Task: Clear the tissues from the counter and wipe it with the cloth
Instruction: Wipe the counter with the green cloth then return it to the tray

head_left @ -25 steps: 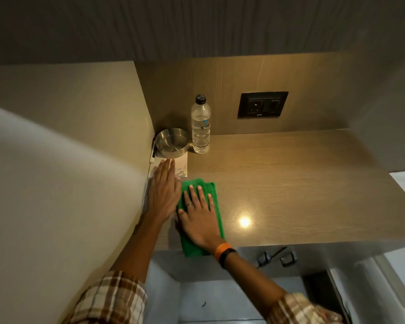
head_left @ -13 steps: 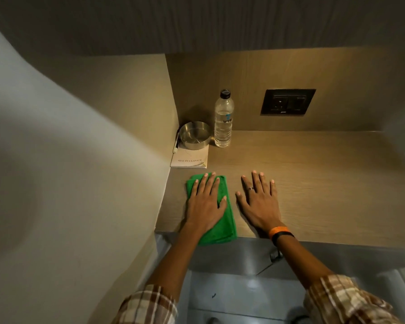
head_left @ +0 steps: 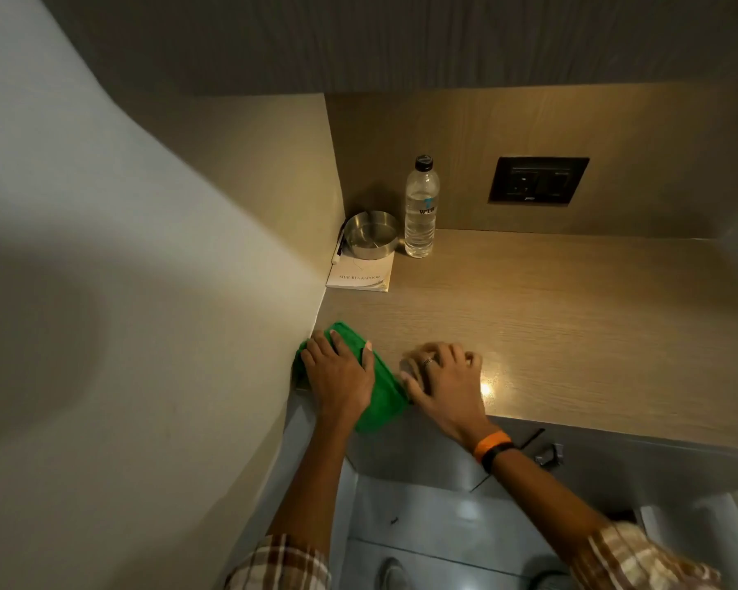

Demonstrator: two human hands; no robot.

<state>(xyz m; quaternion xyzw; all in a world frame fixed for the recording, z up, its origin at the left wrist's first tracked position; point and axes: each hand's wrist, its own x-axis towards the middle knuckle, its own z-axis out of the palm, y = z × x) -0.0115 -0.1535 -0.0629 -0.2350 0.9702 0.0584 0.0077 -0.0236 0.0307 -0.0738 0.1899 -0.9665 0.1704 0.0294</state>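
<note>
A green cloth (head_left: 384, 398) lies at the front left corner of the wooden counter (head_left: 571, 313), touching the side wall and hanging a little over the front edge. My left hand (head_left: 341, 376) presses down on it, fingers spread over its top. Just to the right of the cloth, my right hand (head_left: 444, 381) rests palm down on the bare counter with its fingers blurred. I see no tissues on the counter.
In the back left corner stand a water bottle (head_left: 420, 210) and a metal bowl (head_left: 370, 240). The bowl sits on a white notepad (head_left: 361, 276), with a pen (head_left: 337, 249) beside it. A dark socket plate (head_left: 537, 180) is on the back wall. The wall closes the left side.
The cloth passed from under my right hand to under my left hand. It has slid left up against the wall. My right hand now lies on the counter beside it.
</note>
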